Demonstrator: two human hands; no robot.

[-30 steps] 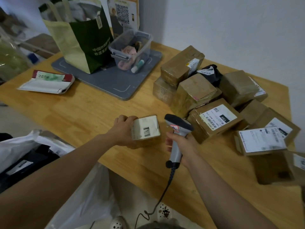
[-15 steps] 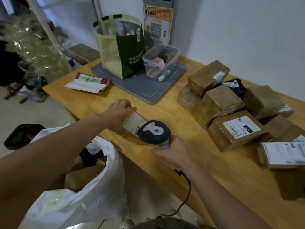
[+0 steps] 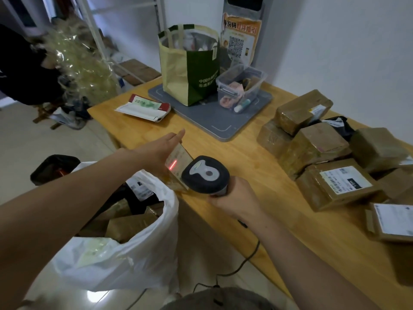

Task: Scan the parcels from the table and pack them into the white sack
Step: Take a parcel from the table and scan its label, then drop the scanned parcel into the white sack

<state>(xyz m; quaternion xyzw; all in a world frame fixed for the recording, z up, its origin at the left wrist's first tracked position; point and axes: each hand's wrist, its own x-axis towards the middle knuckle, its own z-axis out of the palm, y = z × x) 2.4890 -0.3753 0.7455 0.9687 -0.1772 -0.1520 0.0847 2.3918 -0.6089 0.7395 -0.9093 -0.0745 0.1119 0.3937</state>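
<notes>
Red scan line [image 3: 173, 164] now lit on the parcel [image 3: 180, 154] label, dark 0.5 s ago. L hand [image 3: 159, 151] fingers clamp it, tipped up at counter [image 3: 245, 151] edge; R hand [image 3: 234, 199] fingers wrapped round scanner [image 3: 205, 175]. White sack [image 3: 116, 258] at 7 o'clock next, prob.

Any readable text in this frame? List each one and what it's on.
"中国": start of the white print on the green bag; rest blurred.
"份码": large characters on the orange poster, above a QR code; rest blurred.
"HGL", uncertain: white letters in a black block on one parcel label.
Too blurred: other parcel labels, the red-and-white packet, the held parcel, the scanner.
</notes>
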